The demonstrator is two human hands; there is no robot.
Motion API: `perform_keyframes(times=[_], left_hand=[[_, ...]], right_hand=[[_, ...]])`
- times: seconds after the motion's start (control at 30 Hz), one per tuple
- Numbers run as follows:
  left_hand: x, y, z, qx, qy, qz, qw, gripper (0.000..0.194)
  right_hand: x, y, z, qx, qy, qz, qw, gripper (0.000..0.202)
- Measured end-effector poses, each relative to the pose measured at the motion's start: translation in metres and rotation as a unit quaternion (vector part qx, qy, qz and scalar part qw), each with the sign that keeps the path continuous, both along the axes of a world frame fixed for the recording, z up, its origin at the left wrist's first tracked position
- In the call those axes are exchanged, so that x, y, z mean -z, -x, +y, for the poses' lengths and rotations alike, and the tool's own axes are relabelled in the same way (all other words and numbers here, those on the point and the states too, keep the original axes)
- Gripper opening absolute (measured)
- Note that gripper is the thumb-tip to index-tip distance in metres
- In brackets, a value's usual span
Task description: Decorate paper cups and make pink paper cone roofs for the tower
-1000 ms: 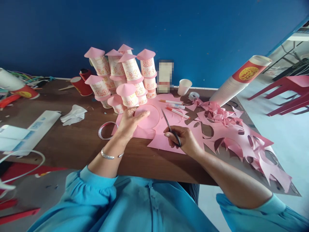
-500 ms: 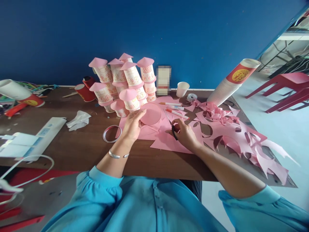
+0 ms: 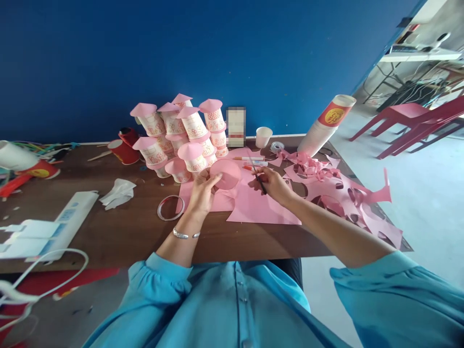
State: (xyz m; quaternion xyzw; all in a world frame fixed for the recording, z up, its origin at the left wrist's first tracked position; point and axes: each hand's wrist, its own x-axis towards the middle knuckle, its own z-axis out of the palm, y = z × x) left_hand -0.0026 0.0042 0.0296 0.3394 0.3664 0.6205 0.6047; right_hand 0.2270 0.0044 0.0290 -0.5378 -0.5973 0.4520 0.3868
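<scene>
My left hand pinches a round pink paper disc by its left edge, thumb on top. To the right, my right hand is closed around a pair of dark-handled scissors, whose thin blades point away from me and up to the left. The scissors are apart from the disc. Beneath both hands lie sheets of pink paper. Just behind the disc stands a cluster of decorated paper cups with pink cone roofs, stacked like towers.
Pink paper offcuts spread over the table's right side, before a leaning stack of paper cups. Markers, a single white cup and a tape roll lie around. A power strip with cables is at left.
My view has shifted a little to the right. My right hand has lifted the scissors slightly away from me, across the markers. The disc stays in my left hand.
</scene>
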Motion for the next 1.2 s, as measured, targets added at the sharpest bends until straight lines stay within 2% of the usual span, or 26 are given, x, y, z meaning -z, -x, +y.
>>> perform_keyframes(times=[0.1, 0.2, 0.3, 0.43, 0.5, 0.6, 0.7, 0.9, 1.13, 1.2], left_hand=[[0.000, -0.002, 0.001, -0.003, 0.004, -0.014, 1.000, 0.039], [0.002, -0.004, 0.003, -0.004, 0.017, -0.029, 0.999, 0.040], [0.007, -0.004, 0.005, -0.010, 0.040, -0.044, 0.998, 0.040], [0.015, -0.001, 0.010, -0.037, 0.079, -0.072, 0.994, 0.042], [0.018, 0.001, 0.013, -0.049, 0.101, -0.083, 0.990, 0.043], [0.024, 0.002, 0.017, -0.065, 0.118, -0.073, 0.988, 0.042], [0.028, 0.001, 0.019, -0.076, 0.132, -0.059, 0.987, 0.042], [0.029, 0.000, 0.014, -0.055, 0.081, -0.010, 0.995, 0.039], [0.030, 0.003, 0.014, -0.101, 0.105, 0.011, 0.989, 0.043], [0.030, 0.001, 0.014, -0.100, 0.091, 0.010, 0.991, 0.042]], right_hand=[[-0.006, 0.009, -0.004, -0.013, 0.074, 0.160, 0.984, 0.060], [-0.008, 0.018, -0.004, -0.035, 0.076, 0.205, 0.975, 0.059], [-0.003, 0.025, 0.007, -0.048, 0.043, 0.179, 0.982, 0.058], [0.016, 0.027, 0.022, -0.007, -0.016, 0.133, 0.991, 0.061], [0.026, 0.027, 0.020, 0.005, -0.024, 0.129, 0.991, 0.063], [0.034, 0.027, 0.005, -0.018, -0.012, 0.136, 0.990, 0.060], [0.034, 0.028, -0.008, -0.071, 0.012, 0.137, 0.988, 0.055], [0.031, 0.021, 0.002, -0.052, 0.032, 0.168, 0.984, 0.051], [0.025, -0.020, -0.016, -0.177, 0.059, 0.104, 0.977, 0.040], [0.019, -0.031, -0.016, -0.166, 0.074, 0.104, 0.978, 0.042]])
